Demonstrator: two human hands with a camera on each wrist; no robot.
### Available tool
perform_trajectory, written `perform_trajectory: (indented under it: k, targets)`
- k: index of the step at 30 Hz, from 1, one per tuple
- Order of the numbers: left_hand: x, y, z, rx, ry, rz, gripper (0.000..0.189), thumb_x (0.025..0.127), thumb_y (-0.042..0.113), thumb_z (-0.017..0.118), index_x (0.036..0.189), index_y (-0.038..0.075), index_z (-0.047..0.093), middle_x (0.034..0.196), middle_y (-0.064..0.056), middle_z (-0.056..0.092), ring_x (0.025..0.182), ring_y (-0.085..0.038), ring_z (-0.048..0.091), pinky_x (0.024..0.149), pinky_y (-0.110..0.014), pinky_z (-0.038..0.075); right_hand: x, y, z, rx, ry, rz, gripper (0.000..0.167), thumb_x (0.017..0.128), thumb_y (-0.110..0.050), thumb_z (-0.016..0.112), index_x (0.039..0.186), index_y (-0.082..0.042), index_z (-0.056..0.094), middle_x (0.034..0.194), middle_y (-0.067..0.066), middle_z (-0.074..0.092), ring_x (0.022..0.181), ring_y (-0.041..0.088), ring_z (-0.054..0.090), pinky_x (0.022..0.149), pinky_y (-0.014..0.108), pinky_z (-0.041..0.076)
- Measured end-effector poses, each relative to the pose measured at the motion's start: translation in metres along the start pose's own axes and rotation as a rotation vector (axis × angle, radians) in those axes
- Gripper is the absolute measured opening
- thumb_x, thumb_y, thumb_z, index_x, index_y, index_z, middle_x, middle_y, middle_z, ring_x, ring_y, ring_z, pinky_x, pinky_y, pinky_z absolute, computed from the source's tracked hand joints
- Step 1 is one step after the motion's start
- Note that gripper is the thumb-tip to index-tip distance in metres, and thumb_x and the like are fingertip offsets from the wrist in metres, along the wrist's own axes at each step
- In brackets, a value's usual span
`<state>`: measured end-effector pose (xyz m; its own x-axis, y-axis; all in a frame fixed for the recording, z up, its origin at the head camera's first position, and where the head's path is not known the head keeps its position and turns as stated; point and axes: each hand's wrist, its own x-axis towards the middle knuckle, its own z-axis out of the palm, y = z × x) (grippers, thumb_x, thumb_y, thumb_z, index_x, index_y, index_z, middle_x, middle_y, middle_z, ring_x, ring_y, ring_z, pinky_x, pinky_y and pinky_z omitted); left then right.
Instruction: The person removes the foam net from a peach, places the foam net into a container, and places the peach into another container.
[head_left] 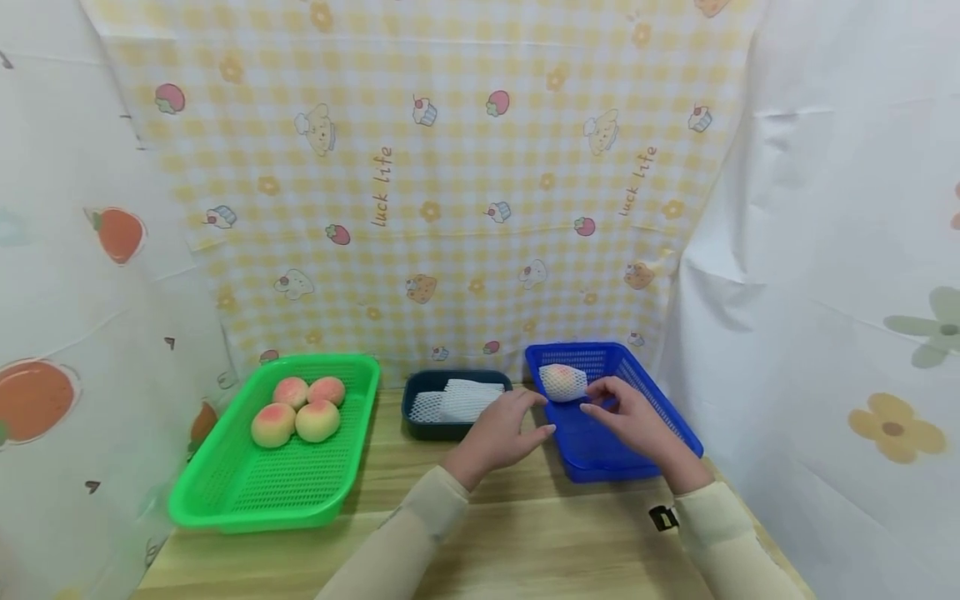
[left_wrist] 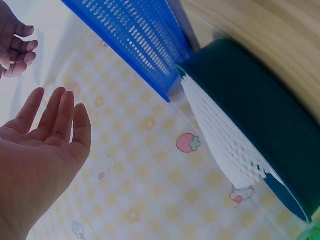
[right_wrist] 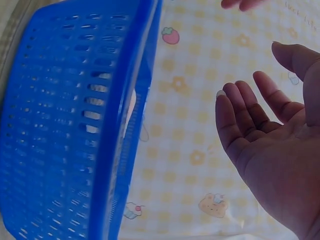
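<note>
In the head view a peach in a white foam net point(head_left: 562, 382) lies at the back left of the blue basket point(head_left: 615, 467). Above that basket hovers my right hand point(head_left: 630, 417), its fingers loosely bent and holding nothing. My left hand point(head_left: 501, 433) is between the dark green box point(head_left: 438, 431) and the blue basket, fingers extended and holding nothing. White foam nets point(head_left: 465, 402) lie inside the dark box. Both wrist views show empty palms: the left hand point(left_wrist: 47, 150) near the dark box, the right hand point(right_wrist: 270, 135) beside the blue basket wall.
At the left stands a green basket point(head_left: 300, 492) with several peaches point(head_left: 318, 421) in its back half. The wooden table point(head_left: 525, 533) carries all the containers. A checked cloth point(head_left: 450, 208) hangs right behind them, and white cloths close off both sides.
</note>
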<state>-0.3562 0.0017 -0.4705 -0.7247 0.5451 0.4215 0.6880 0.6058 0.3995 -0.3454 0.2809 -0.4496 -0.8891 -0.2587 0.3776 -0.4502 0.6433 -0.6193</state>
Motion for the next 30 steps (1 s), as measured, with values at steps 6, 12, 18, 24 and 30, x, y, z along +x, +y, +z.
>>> perform_trajectory:
  k: [6, 12, 18, 24, 30]
  targets:
    - [0.010, 0.012, 0.019, 0.042, -0.056, -0.005, 0.054, 0.111, 0.048, 0.065, 0.150, 0.011, 0.065, 0.147, -0.006, 0.067, 0.135, -0.024, 0.064, 0.112, -0.042, 0.055, -0.001, 0.005, 0.001, -0.020, 0.003, 0.000, 0.020, 0.108, -0.023, 0.077, 0.123, -0.011, 0.070, 0.116, 0.007, 0.070, 0.104, 0.019, 0.066, 0.087, 0.033, 0.058]
    - [0.020, 0.019, 0.055, 0.207, -0.145, -0.041, 0.069, 0.111, 0.063, 0.054, 0.161, 0.015, 0.057, 0.165, -0.006, 0.054, 0.154, -0.027, 0.049, 0.124, -0.046, 0.044, 0.003, 0.010, -0.001, -0.049, -0.001, 0.021, 0.021, 0.108, -0.025, 0.076, 0.123, -0.011, 0.069, 0.116, 0.005, 0.070, 0.105, 0.020, 0.066, 0.088, 0.037, 0.058]
    - [0.022, 0.021, 0.082, 0.313, -0.222, -0.051, 0.078, 0.113, 0.072, 0.032, 0.171, 0.021, 0.044, 0.179, -0.005, 0.034, 0.167, -0.027, 0.028, 0.132, -0.048, 0.029, 0.006, 0.019, -0.003, -0.059, -0.018, 0.055, 0.026, 0.109, -0.027, 0.075, 0.126, -0.008, 0.069, 0.121, 0.015, 0.071, 0.108, 0.024, 0.066, 0.093, 0.045, 0.059]
    - [0.018, 0.018, 0.092, 0.327, -0.242, -0.058, 0.080, 0.113, 0.073, 0.020, 0.171, 0.024, 0.044, 0.181, -0.005, 0.030, 0.169, -0.026, 0.020, 0.134, -0.050, 0.024, 0.010, 0.020, -0.004, -0.055, -0.060, 0.072, 0.028, 0.109, -0.031, 0.074, 0.128, -0.010, 0.069, 0.119, 0.008, 0.069, 0.107, 0.022, 0.065, 0.092, 0.045, 0.058]
    - [0.018, 0.020, 0.093, 0.337, -0.232, -0.044, 0.079, 0.114, 0.071, 0.020, 0.169, 0.023, 0.048, 0.179, -0.006, 0.033, 0.169, -0.027, 0.022, 0.133, -0.052, 0.026, 0.019, 0.020, -0.007, -0.068, -0.088, 0.087, 0.028, 0.109, -0.030, 0.074, 0.128, -0.010, 0.068, 0.119, 0.007, 0.068, 0.108, 0.024, 0.064, 0.091, 0.045, 0.057]
